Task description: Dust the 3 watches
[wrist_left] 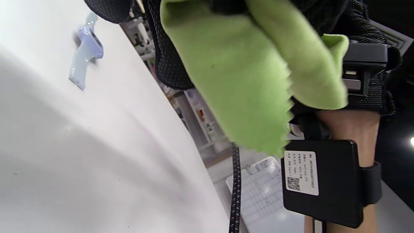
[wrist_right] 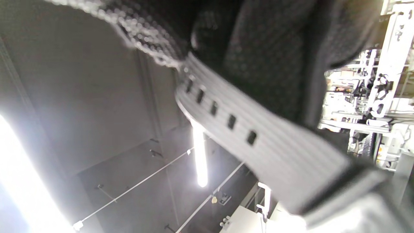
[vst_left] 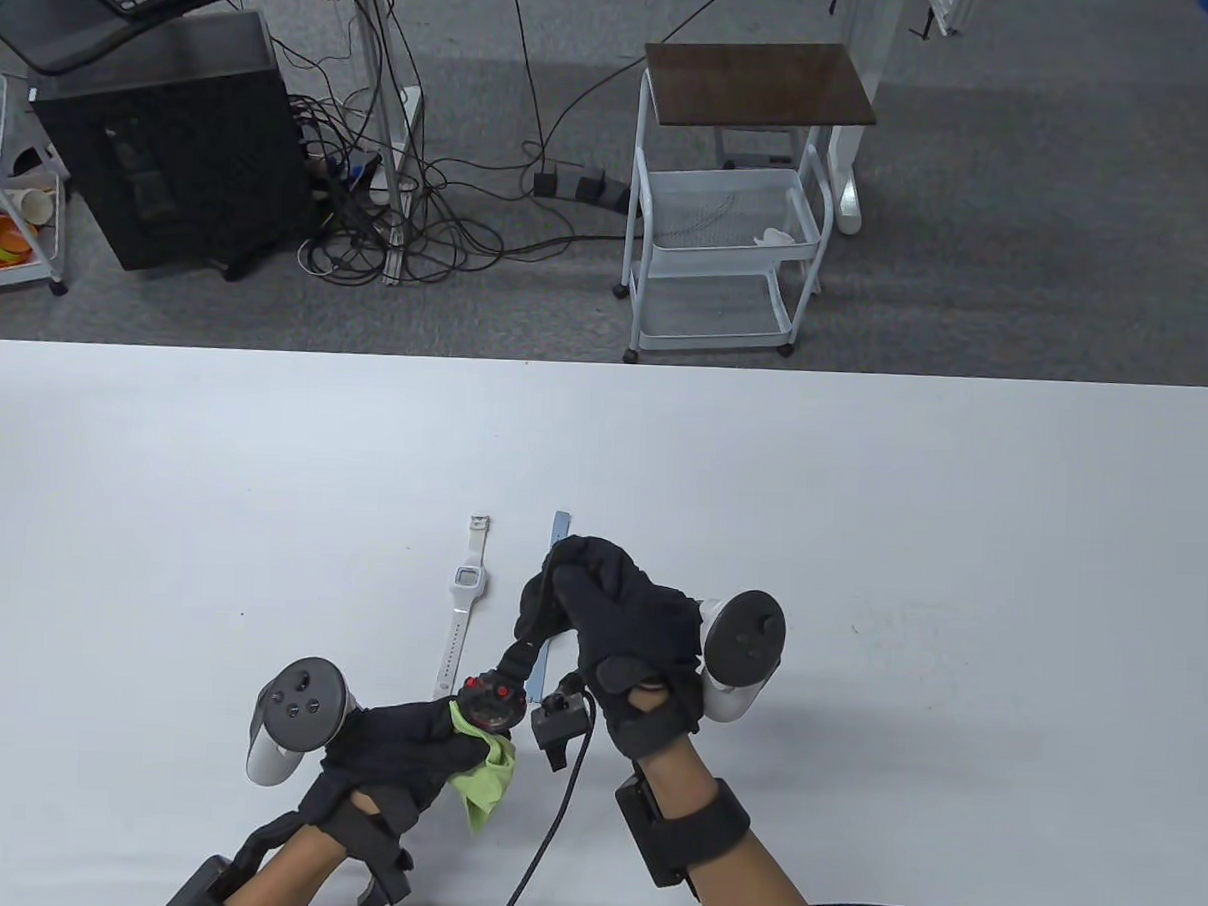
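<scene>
— Black rubber is seen on which watch, and where is it held?

— The black watch, with red marks on its face, is held above the surface between both hands. Its upper strap is gripped inside the curled fingers of the right hand; in the right wrist view a strap with a row of holes is seen running under the gloved fingers, though that view is blurred.

— How is its long axis set?

— It is tilted: from the case near the left hand the strap rises away and to the right, towards the right fist.

— And the left hand?

— A green cloth is pinched in its fingers and is pressed against the case of the black watch. A loose corner of the cloth is seen hanging below the hand; in the left wrist view its folds fill much of the frame.

— Where are the other two watches?

— The white watch is laid flat on the surface, face up, its long axis running towards and away from the person, buckle end at the far side. The pale blue watch is laid just to its right, roughly parallel, and is largely hidden by the right hand. Neither is touched.
</scene>
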`<action>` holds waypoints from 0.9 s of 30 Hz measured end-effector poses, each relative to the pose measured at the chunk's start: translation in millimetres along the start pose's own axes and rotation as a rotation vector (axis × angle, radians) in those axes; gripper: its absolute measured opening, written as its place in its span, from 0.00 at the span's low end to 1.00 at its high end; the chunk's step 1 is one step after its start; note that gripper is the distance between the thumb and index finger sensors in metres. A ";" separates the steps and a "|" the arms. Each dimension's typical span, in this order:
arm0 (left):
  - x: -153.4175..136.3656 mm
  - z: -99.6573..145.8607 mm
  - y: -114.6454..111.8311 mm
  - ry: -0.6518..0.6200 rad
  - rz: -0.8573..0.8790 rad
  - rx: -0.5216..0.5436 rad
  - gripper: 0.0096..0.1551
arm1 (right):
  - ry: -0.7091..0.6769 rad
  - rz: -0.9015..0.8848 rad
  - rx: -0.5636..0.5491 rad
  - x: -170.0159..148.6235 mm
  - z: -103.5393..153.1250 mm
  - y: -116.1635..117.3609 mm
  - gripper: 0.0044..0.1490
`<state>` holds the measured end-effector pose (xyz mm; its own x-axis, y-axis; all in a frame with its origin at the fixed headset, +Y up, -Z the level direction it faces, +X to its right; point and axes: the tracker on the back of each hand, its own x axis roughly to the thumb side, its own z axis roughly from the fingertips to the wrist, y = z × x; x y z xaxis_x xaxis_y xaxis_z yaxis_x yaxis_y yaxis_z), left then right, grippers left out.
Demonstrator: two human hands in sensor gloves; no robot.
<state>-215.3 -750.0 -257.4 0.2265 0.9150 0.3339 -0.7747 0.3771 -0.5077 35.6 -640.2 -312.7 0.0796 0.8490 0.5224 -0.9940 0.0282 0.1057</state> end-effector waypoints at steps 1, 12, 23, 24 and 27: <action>0.0 -0.4 -0.4 0.001 -0.016 0.004 0.28 | -0.015 0.006 -0.009 0.5 -0.1 0.1 0.24; -1.8 3.2 3.4 0.059 -0.055 0.039 0.26 | -0.031 -0.011 -0.030 3.9 0.3 -2.1 0.24; -2.6 0.9 1.6 0.073 -0.094 0.012 0.25 | -0.038 0.001 -0.036 2.2 0.8 -2.4 0.24; -3.0 1.2 1.8 0.080 -0.097 0.012 0.25 | -0.038 0.000 -0.034 2.1 0.7 -2.1 0.24; -6.6 1.4 2.0 0.113 -0.034 -0.011 0.25 | -0.031 0.004 -0.031 1.3 0.6 -2.6 0.24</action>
<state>-219.1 -755.5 -259.5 0.3182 0.9117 0.2600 -0.7590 0.4094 -0.5064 38.3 -639.5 -311.7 0.0774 0.8322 0.5491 -0.9961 0.0416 0.0774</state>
